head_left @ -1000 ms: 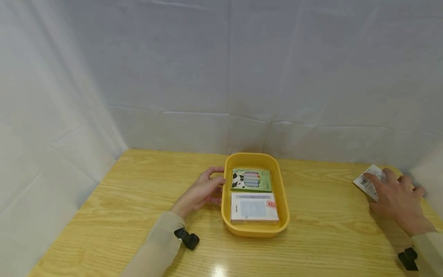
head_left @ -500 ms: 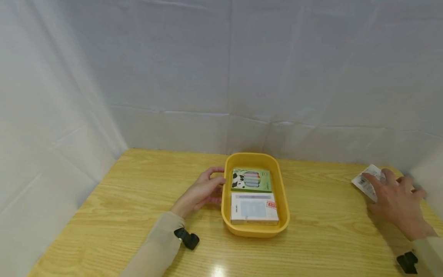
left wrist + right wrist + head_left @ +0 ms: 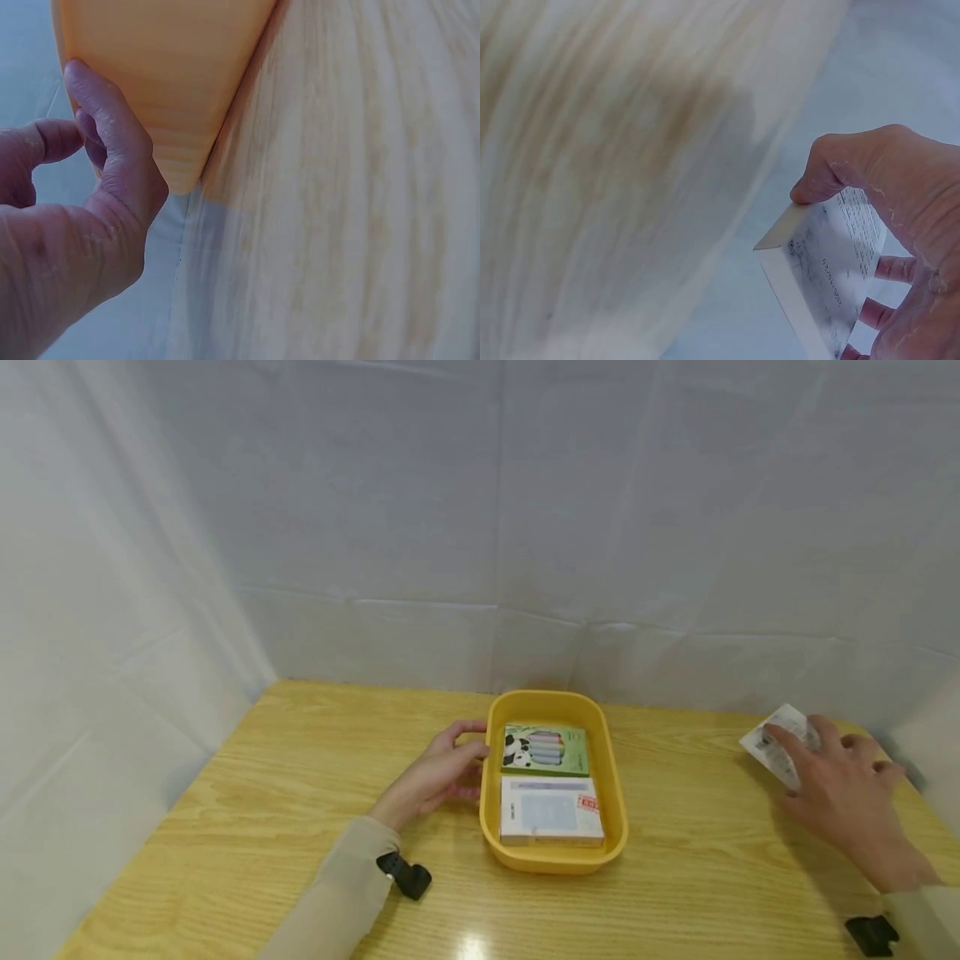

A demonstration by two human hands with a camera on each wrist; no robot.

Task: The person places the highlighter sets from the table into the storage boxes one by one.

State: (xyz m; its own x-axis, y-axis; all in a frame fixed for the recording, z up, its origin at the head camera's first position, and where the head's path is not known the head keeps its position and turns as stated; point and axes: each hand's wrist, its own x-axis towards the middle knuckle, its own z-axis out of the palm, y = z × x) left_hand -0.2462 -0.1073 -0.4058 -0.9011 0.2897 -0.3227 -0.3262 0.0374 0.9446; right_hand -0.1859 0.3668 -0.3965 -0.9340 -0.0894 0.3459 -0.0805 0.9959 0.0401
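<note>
In the head view, a yellow bin (image 3: 555, 865) stands on the table, with a green panda-print box (image 3: 545, 750) and a white box (image 3: 551, 811) inside. My left hand (image 3: 438, 772) is at the bin's left side, fingers bent, pinching its rim; some fingertips are partly hidden. The left wrist view has the thumb and fingers meeting at the bin's edge (image 3: 157, 67). At the far right, my right hand (image 3: 847, 793) grips a small white printed box (image 3: 780, 745). From the right wrist, that box (image 3: 829, 262) is tilted, held between thumb and fingers.
The wooden table (image 3: 697, 843) has a pale plastic sheet (image 3: 420, 527) standing along its back edge. Similar sheeting rises at the left and right sides. Dark wrist straps (image 3: 405, 875) are worn over the sleeves.
My right hand has moved a little left and away from the table's right edge, carrying the small white box. The left hand and the bin have stayed in place.
</note>
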